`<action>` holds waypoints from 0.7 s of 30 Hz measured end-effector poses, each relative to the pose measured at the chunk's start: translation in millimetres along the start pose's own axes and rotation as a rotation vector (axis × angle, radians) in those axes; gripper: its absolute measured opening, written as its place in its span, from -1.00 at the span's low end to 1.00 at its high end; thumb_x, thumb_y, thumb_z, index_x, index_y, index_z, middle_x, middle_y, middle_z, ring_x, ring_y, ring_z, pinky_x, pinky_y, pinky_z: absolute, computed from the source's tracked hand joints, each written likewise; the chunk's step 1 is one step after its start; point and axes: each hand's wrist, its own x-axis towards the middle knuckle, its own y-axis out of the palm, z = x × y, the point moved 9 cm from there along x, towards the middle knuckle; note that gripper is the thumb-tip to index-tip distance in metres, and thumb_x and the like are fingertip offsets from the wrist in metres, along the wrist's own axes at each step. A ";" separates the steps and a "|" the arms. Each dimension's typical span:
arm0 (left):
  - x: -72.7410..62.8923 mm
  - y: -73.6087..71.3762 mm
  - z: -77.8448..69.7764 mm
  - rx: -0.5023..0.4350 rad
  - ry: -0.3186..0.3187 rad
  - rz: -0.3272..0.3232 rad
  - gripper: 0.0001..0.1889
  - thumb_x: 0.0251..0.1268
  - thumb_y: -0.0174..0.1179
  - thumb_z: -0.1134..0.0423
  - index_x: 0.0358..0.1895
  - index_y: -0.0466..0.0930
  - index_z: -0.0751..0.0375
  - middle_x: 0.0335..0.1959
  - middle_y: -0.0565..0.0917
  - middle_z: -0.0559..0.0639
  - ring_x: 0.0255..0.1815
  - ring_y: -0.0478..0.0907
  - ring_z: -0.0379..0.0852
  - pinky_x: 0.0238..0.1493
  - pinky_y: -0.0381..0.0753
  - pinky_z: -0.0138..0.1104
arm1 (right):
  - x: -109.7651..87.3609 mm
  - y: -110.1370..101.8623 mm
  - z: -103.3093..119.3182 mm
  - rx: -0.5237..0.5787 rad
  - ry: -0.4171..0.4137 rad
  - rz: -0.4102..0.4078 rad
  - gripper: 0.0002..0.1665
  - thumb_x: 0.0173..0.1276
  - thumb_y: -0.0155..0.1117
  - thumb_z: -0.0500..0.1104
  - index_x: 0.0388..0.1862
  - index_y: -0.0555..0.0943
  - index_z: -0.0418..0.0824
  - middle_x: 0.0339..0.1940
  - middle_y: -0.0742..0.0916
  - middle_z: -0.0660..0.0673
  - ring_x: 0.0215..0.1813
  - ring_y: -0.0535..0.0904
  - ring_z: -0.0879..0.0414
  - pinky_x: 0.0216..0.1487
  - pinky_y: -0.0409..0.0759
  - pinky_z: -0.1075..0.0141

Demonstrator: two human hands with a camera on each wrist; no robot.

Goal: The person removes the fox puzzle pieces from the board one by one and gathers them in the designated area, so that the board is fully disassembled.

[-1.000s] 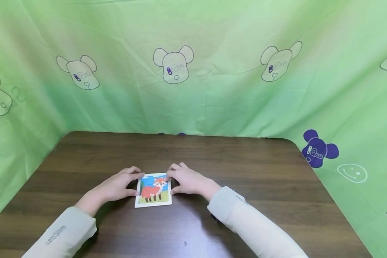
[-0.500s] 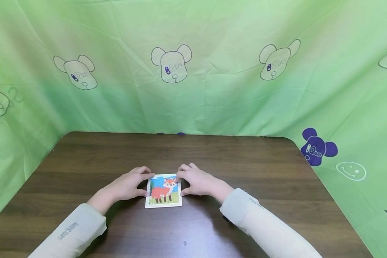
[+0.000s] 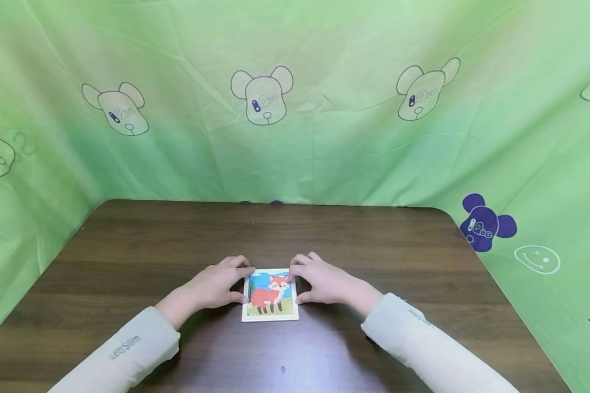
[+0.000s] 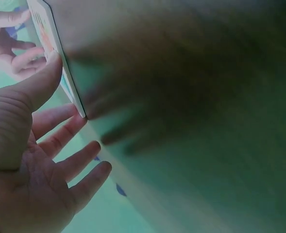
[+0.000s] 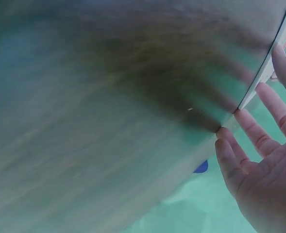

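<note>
A small, flat picture board (image 3: 270,305) with a white border and an orange fox on blue and green lies on the table between both hands. My left hand (image 3: 215,285) touches its left side, thumb on the side edge and a fingertip at the far left corner. On the opposite side my right hand (image 3: 325,283) has its thumb at the right edge and a fingertip over the far right corner. In the left wrist view the board (image 4: 69,73) is seen nearly edge-on, with the left fingers spread along it. The right wrist view shows extended right fingers (image 5: 252,128) by its border.
The brown wooden table (image 3: 177,229) has rounded far corners. A green curtain (image 3: 314,147) printed with bear heads hangs behind and along both sides. Pale sleeves (image 3: 413,333) cover both forearms.
Both hands and the fox picture board have slid together to the right across the table, and slightly nearer. The fingers keep the same contact along its sides.
</note>
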 end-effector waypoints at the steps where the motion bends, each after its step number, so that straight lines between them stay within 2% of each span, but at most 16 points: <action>1: 0.8 0.8 -2.3 0.005 0.001 0.002 -0.35 0.19 0.41 0.06 0.33 0.50 0.21 0.22 0.50 0.07 0.26 0.43 0.06 0.09 0.57 0.02 | -2.5 -0.2 -1.1 -0.002 -0.002 -0.004 -0.64 0.13 0.55 -0.06 -0.13 0.63 -0.04 0.11 0.57 -0.02 0.07 0.39 0.04 0.11 0.51 0.13; 12: 3.0 6.1 -27.8 0.020 0.035 -0.006 -0.35 0.17 0.41 -0.02 0.30 0.53 0.19 0.18 0.51 0.01 0.23 0.45 0.03 0.05 0.58 0.00 | -29.4 -1.8 -7.3 -0.017 -0.026 -0.026 -0.62 0.10 0.56 -0.04 -0.12 0.63 -0.02 0.11 0.58 -0.02 0.09 0.40 0.04 0.13 0.53 0.15; 21: 5.2 11.9 -35.9 0.045 0.012 0.000 -0.34 0.14 0.40 -0.10 0.31 0.55 0.08 0.17 0.51 -0.04 0.22 0.44 -0.02 0.02 0.60 -0.05 | -45.0 -0.8 -10.4 -0.025 -0.007 -0.022 -0.63 0.14 0.54 -0.05 -0.10 0.61 0.01 0.14 0.57 0.00 0.11 0.38 0.05 0.09 0.55 0.14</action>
